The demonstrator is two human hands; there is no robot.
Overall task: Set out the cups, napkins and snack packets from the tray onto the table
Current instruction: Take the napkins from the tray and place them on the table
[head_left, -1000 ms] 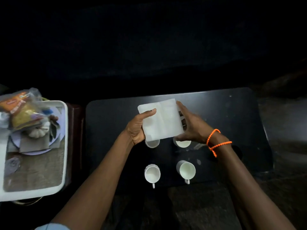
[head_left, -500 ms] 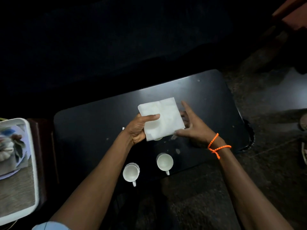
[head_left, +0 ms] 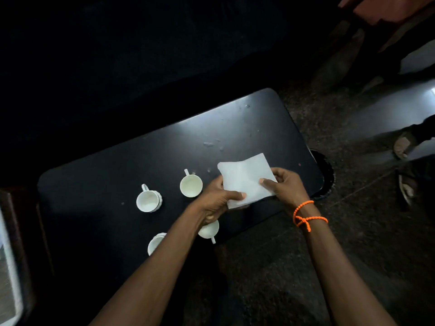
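Observation:
A white napkin [head_left: 244, 177] is held over the right part of the black table [head_left: 117, 175]. My left hand [head_left: 217, 201] grips its near left edge and my right hand [head_left: 283, 185] pinches its right side. Several white cups stand on the table: one [head_left: 148, 201] at the left, one [head_left: 191, 185] just left of the napkin, and two near the front edge, one [head_left: 209, 229] and another [head_left: 155, 242], both partly hidden by my left forearm. The tray [head_left: 10, 278] shows only as a white rim at the far left edge.
The dark floor [head_left: 353, 255] lies right of and in front of the table. A sandal [head_left: 403, 144] and another [head_left: 407, 188] lie on the floor at the far right. A dark round object [head_left: 326, 170] sits under the table's right end.
The view has swung right, so the tray has slid almost out of sight. Both hands carried the napkin to the right end of the table, and the right hand now pinches it.

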